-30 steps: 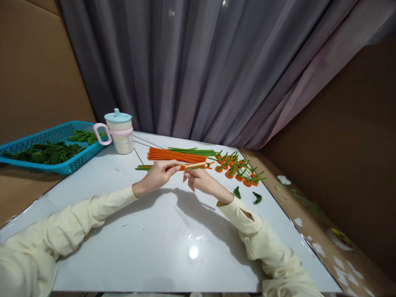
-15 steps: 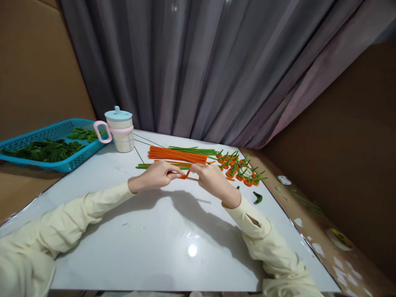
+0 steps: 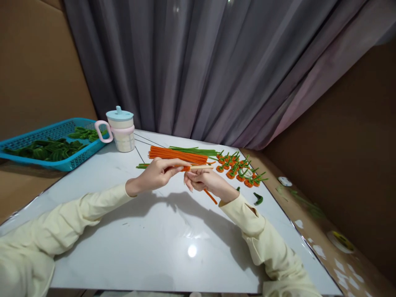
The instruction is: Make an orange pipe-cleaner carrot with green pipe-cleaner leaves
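Both hands are raised just above the white glossy worktop (image 3: 173, 231), meeting near its far middle. The left hand (image 3: 156, 175) is pinched closed on a thin pale wooden stick (image 3: 201, 167) at the point where a short coil of orange fuzzy pipe cleaner (image 3: 186, 168) is wound around it. The stick's long axis runs nearly level, left to right, and its bare end projects to the right beyond the coil.

The right hand (image 3: 206, 181) lies directly under that bare end, fingers curled closed on the loose tail of the same orange pipe cleaner (image 3: 210, 196), which trails down and to the right toward the wrist. The coil sits between the two grips, touching the left fingertips and just beside the right ones; the left hand is the nearer.

Beyond the hands lie a bundle of straight orange pipe cleaners (image 3: 176, 154), green stems (image 3: 192, 150), and a cluster of small finished orange-and-green carrot pieces (image 3: 238, 169). A blue plastic basket (image 3: 58, 164) of green pieces and a lidded pastel cup (image 3: 120, 130) stand at far left.
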A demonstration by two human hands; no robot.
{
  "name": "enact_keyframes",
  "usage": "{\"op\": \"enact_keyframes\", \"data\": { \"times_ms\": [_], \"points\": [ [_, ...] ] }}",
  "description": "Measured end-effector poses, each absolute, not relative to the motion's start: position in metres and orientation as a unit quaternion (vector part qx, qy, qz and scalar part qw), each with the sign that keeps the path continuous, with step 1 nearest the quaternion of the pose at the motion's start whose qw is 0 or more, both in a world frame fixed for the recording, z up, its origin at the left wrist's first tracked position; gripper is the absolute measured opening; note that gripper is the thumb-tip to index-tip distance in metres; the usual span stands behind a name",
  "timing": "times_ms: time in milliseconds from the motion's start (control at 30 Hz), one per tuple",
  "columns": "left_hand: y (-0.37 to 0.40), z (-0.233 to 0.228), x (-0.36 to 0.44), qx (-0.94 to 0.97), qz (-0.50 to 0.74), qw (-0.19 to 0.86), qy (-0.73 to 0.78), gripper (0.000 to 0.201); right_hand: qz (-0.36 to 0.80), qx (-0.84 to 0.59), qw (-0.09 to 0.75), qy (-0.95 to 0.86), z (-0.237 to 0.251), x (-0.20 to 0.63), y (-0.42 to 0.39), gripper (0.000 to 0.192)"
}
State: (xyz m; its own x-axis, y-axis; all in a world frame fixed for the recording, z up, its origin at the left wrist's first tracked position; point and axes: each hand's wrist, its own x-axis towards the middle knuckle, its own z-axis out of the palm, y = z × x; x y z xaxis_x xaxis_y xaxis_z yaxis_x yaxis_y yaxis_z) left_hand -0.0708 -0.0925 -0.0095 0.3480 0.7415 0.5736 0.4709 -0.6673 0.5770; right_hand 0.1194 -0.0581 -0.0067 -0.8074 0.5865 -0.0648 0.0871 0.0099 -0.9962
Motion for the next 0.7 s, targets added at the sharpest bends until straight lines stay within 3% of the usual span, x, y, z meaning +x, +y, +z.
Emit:
{"op": "enact_keyframes", "data": {
  "times_ms": [100,200,333,433,533,600,700],
  "points": [
    [-0.092,-0.011,-0.071,0.797,0.434,0.121,0.403,0.025,0.678,-0.263,0.19,-0.659,-0.005,0.114,-0.064,0.022],
    [-0.091,-0.01,-0.072,0.784,0.435,0.096,0.432,0.025,0.607,-0.307,0.202,-0.705,-0.002,0.113,-0.068,0.025],
    [-0.087,-0.01,-0.074,0.77,0.435,0.058,0.464,0.025,0.307,-0.37,0.206,-0.852,0.005,0.118,-0.074,0.02],
    [-0.085,-0.013,-0.074,0.779,0.402,0.008,0.48,0.025,0.081,-0.393,0.142,-0.905,0.014,0.123,-0.084,0.029],
    [-0.087,-0.013,-0.071,0.811,0.344,-0.001,0.473,0.026,-0.063,-0.386,0.061,-0.918,0.023,0.127,-0.088,0.039],
    [-0.09,-0.009,-0.07,0.832,0.305,0.042,0.461,0.027,-0.086,-0.353,0.039,-0.931,0.026,0.132,-0.084,0.039],
    [-0.095,0.002,-0.069,0.851,0.26,0.169,0.423,0.024,-0.01,-0.276,0.089,-0.957,0.026,0.141,-0.07,0.034]
  ]
}}
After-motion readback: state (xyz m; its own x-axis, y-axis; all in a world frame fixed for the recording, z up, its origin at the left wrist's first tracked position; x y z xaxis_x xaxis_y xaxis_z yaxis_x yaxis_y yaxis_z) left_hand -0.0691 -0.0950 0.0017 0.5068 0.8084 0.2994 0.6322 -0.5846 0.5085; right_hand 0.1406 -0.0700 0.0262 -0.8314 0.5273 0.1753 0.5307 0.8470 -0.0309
